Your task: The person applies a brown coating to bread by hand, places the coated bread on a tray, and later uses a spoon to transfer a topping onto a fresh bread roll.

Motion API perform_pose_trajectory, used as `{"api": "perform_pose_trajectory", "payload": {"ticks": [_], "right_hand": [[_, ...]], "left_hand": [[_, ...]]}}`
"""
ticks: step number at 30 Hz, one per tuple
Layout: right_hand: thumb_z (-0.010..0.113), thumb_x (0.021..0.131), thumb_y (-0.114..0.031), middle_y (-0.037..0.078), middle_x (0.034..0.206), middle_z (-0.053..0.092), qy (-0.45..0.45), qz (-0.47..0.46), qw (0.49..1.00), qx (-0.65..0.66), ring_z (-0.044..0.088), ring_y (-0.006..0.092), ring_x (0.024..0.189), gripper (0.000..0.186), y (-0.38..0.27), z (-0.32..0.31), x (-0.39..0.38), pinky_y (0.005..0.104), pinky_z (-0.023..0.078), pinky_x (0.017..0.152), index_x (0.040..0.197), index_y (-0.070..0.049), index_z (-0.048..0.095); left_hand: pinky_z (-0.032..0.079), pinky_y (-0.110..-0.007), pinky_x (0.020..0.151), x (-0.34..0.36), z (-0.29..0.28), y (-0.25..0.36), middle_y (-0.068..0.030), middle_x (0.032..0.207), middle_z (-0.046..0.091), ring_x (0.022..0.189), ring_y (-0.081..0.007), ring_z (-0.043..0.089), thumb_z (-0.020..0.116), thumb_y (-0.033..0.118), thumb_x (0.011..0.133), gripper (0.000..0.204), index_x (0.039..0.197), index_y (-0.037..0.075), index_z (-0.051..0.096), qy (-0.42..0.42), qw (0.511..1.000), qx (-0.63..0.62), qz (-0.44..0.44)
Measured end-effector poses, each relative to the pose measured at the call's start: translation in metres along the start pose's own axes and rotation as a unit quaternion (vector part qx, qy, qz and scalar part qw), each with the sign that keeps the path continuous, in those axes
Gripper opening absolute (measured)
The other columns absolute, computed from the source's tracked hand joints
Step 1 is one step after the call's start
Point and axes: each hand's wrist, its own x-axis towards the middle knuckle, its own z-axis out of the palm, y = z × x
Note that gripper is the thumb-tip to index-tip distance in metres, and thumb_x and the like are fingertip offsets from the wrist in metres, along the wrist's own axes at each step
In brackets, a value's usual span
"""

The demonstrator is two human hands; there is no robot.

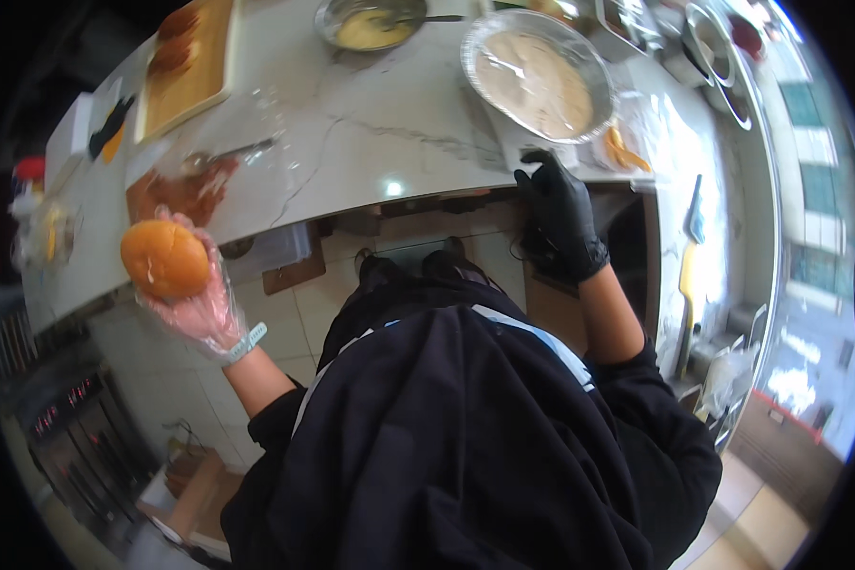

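A round golden bun (166,258) rests in my left hand (207,312), which wears a clear plastic glove and has its fingers behind the bun. This hand is off the near left edge of the counter. Close to it on the counter lies a reddish-brown sheet (176,195), with a metal utensil (233,155) and clear film on it. My right hand (562,204), in a black glove, is at the counter's front edge. Its fingers are bent and apart, with nothing visible in them. Just beyond it stands a large silvery bowl (472,66) of pale brown contents.
At the far left, a wooden tray (182,100) carries browned pieces. A metal pan (331,36) holding something yellow stands at the back, with a handle or utensil to its right. A yellow item in plastic (625,150) lies right of the bowl. A blue-headed spatula (695,223) is farther right.
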Motion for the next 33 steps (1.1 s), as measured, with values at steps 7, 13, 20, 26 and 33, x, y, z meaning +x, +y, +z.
{"api": "perform_pose_trajectory", "payload": {"ticks": [7, 13, 20, 26, 33], "right_hand": [[0.065, 0.075, -0.017, 0.013, 0.077, 0.06, -0.07, -0.23, 0.96, 0.141, 0.059, 0.0293, 0.071, 0.014, -0.114, 0.108, 0.063, 0.0361, 0.046, 0.065, 0.08, -0.004, 0.062], [0.062, 0.075, -0.015, 0.013, 0.088, 0.062, -0.078, -0.299, 0.944, 0.114, 0.058, 0.0304, 0.08, 0.02, -0.162, 0.183, 0.13, 0.0362, 0.047, 0.074, 0.093, -0.008, 0.065], [0.056, 0.074, -0.01, 0.014, 0.079, 0.06, -0.112, -0.419, 0.899, -0.052, 0.057, 0.0295, 0.075, 0.015, -0.173, 0.221, 0.147, 0.0365, 0.046, 0.068, 0.084, -0.009, 0.066], [0.048, 0.077, -0.011, 0.017, 0.078, 0.056, -0.113, -0.507, 0.819, -0.242, 0.057, 0.0308, 0.076, 0.018, -0.18, 0.222, 0.136, 0.038, 0.044, 0.069, 0.088, 0.001, 0.055], [0.045, 0.08, -0.006, 0.016, 0.086, 0.055, -0.094, -0.467, 0.879, -0.013, 0.055, 0.0297, 0.08, 0.016, -0.192, 0.211, 0.114, 0.0353, 0.045, 0.072, 0.094, 0.0, 0.05]], "left_hand": [[0.032, -0.051, 0.095, 0.015, -0.015, 0.064, -0.0203, 0.123, 0.037, 0.115, -0.0389, 0.037, 0.056, 0.043, 0.076, 0.069, 0.127, 0.001, 0.034, 0.102, 0.979, 0.025, 0.174], [0.035, -0.053, 0.09, 0.044, -0.043, 0.131, -0.0224, 0.118, 0.037, 0.108, -0.038, 0.04, 0.041, 0.049, 0.083, 0.062, 0.122, 0.0, 0.037, 0.087, 0.969, 0.005, 0.232], [0.041, -0.049, 0.085, 0.064, -0.063, 0.14, -0.0243, 0.125, 0.033, 0.106, -0.0384, 0.042, 0.051, 0.042, 0.08, 0.061, 0.125, 0.005, 0.035, 0.178, 0.974, -0.075, 0.117], [0.04, -0.046, 0.089, 0.067, -0.076, 0.156, -0.0294, 0.133, 0.021, 0.11, -0.0398, 0.039, 0.052, 0.035, 0.082, 0.067, 0.131, 0.0, 0.025, 0.129, 0.988, -0.075, 0.044], [0.042, -0.05, 0.086, 0.075, -0.07, 0.172, -0.0324, 0.131, 0.02, 0.105, -0.0427, 0.041, 0.05, 0.037, 0.084, 0.061, 0.129, 0.002, 0.029, 0.177, 0.983, -0.046, -0.024]]}}
